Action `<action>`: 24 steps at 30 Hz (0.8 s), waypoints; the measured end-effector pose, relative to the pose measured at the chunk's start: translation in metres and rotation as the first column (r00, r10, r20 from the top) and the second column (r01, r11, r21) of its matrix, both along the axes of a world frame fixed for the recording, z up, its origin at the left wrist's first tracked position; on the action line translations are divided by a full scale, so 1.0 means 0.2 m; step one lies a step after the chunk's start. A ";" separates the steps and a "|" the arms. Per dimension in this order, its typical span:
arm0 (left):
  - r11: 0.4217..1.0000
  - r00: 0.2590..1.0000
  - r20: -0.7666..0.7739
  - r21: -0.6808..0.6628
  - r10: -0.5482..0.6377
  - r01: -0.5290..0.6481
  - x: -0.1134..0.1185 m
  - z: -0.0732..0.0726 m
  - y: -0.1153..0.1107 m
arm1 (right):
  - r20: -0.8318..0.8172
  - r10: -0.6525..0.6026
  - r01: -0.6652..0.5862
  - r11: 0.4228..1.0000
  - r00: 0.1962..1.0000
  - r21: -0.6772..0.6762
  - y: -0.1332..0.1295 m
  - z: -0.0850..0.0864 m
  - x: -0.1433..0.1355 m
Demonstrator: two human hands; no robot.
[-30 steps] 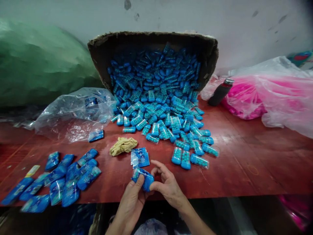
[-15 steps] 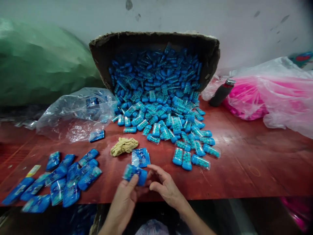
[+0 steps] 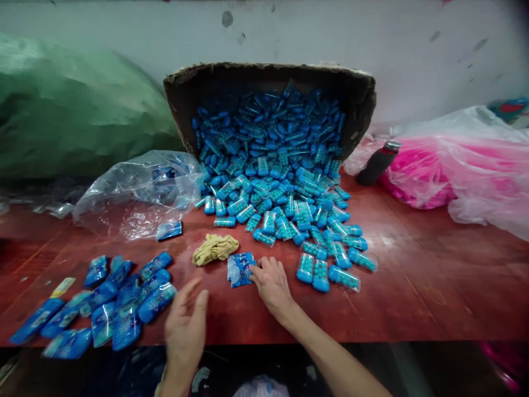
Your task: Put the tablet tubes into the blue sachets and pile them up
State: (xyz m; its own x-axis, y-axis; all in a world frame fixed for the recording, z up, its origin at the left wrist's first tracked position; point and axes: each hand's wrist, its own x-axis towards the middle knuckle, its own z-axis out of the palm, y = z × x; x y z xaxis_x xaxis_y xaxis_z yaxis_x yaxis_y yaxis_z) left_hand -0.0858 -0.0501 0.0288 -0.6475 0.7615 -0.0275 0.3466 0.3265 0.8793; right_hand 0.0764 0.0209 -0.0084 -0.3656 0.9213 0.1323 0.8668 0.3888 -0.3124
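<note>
My right hand (image 3: 270, 284) reaches over the red table, its fingertips at the right edge of a small stack of blue printed cards (image 3: 241, 269); whether it grips a card cannot be made out. My left hand (image 3: 185, 320), a little blurred, is held with fingers apart at the table's front edge, nothing in it. To its left lies a loose group of blue wrapped packs (image 3: 127, 317). A crumpled yellow glove (image 3: 215, 248) rests just behind the cards. Clear containers with blue caps and blue beads (image 3: 320, 274) lie to the right of my right hand.
A tipped cardboard box (image 3: 182, 113) spills many containers forward. A clear plastic bag (image 3: 124, 190) and a green sack (image 3: 82, 110) are at the left. A dark bottle (image 3: 378, 164) stands leaning beside pink bagged goods (image 3: 421, 171) at the right.
The wrapped pack that my left hand held has left it, and that hand has moved left and opened. My right hand has moved up to the card stack. The view has shifted slightly.
</note>
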 end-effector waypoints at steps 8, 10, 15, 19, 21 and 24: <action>0.988 0.880 0.461 -0.036 -0.114 0.148 0.17 -0.13 0.07 | 0.063 0.047 -0.052 0.996 0.997 0.069 -0.02 -0.03 -0.02; 0.986 0.867 0.482 -0.030 -0.127 0.162 0.17 -0.12 0.08 | 0.071 0.075 -0.081 0.993 0.995 0.083 -0.01 -0.02 -0.02; 0.988 0.852 0.510 -0.020 -0.121 0.152 0.15 -0.12 0.08 | 0.073 0.146 -0.154 0.982 0.987 0.109 0.02 -0.01 0.01; 0.990 0.834 0.540 -0.008 -0.116 0.143 0.14 -0.12 0.08 | 0.064 0.148 -0.155 0.982 0.987 0.107 0.03 -0.01 0.02; 0.990 0.822 0.559 -0.008 -0.111 0.139 0.13 -0.13 0.08 | 0.066 0.134 -0.141 0.985 0.989 0.102 0.03 -0.02 0.02; 0.991 0.812 0.574 -0.014 -0.103 0.136 0.13 -0.14 0.09 | 0.063 0.111 -0.117 0.988 0.992 0.102 0.01 -0.04 0.00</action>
State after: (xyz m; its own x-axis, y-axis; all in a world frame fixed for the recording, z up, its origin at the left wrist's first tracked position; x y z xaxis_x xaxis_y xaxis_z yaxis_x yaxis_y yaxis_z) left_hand -0.0598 -0.0325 0.0011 -0.4070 0.8185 -0.4055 -0.1733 0.3667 0.9141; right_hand 0.0756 0.0230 -0.0164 -0.4769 0.8553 0.2025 0.8301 0.5140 -0.2160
